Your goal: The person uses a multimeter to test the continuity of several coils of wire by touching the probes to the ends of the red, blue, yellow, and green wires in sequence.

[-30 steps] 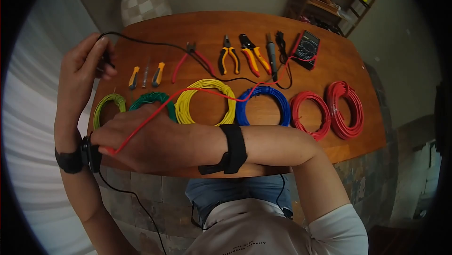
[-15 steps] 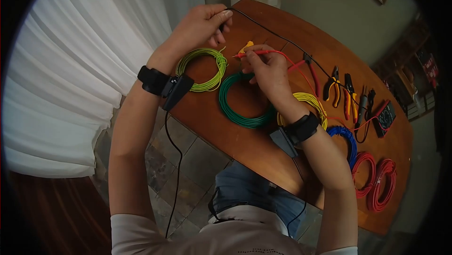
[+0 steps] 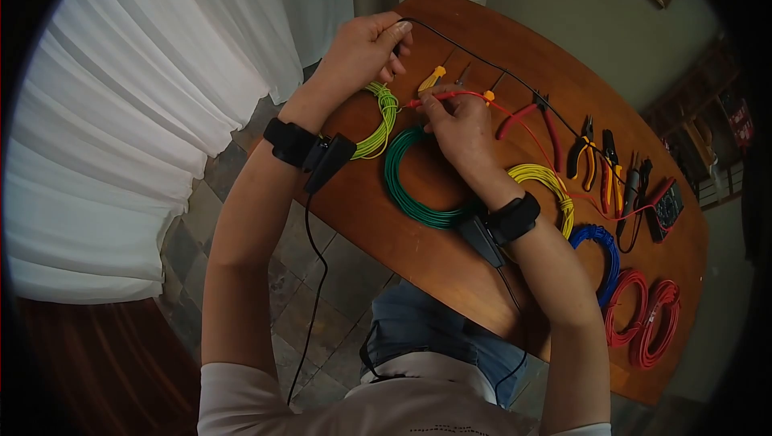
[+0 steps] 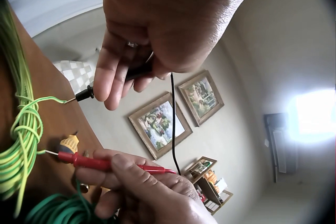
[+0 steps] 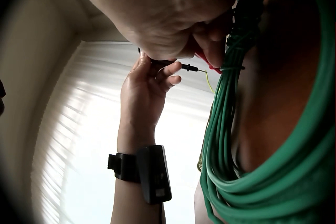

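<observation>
In the head view my left hand (image 3: 366, 50) is over the far left corner of the table, beside a yellow-green wire coil (image 3: 381, 124). It holds a black test probe (image 4: 85, 94), whose metal tip is right at one bare end of that wire. My right hand (image 3: 465, 130) is above the green wire coil (image 3: 402, 195) and pinches a red test probe (image 4: 97, 163). In the left wrist view the red probe's tip meets the coil's other wire end. Leads run from both probes towards the multimeter (image 3: 666, 211) at the table's right.
Screwdrivers (image 3: 433, 80), red-handled cutters (image 3: 553, 138), pliers (image 3: 585, 164), wire strippers (image 3: 613, 183) and a soldering iron (image 3: 633, 183) lie along the back. Yellow (image 3: 563, 195), blue (image 3: 607, 259) and red coils (image 3: 623, 331) line the front. A white curtain (image 3: 104, 114) hangs at left.
The head view has turned left. My right hand has come from across my left forearm to above the green coil, bringing the red probe close to the yellow-green wire. My left hand keeps the black probe.
</observation>
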A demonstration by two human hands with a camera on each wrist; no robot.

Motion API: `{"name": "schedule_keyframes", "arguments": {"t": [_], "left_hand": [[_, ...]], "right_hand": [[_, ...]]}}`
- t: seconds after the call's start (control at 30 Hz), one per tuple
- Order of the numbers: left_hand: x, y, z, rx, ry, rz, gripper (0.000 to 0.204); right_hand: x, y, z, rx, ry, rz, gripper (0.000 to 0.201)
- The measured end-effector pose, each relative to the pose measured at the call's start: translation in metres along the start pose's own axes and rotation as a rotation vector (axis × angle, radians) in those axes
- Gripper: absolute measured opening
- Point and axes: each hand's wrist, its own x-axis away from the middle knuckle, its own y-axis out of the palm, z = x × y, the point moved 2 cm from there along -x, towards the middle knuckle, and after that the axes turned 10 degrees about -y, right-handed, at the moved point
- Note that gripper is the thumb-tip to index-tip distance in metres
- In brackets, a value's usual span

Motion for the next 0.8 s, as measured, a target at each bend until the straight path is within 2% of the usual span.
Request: {"name": "schedule_keyframes", "arguments": {"t": [0.17,0.37,0.8], "left_hand": [[-0.0026,-0.0033,0.0035,0.064,0.012,0.036,0.029],[-0.0041,-0.0040,0.0004,0.058,0.001,0.027,0.029],[-0.0035,-0.0035,-0.0026,0.058,-0.017,0.015,0.028]], "right_hand": [[0.0013,0.0037,0.0051,-0.054,-0.018,0.025,0.018],[0.0026,0.0017,0.0000,0.035,-0.008,-0.025,0.017],[0.0039,0.0027,0.0053,-0.071,0.003,0.009,0.017]]}}
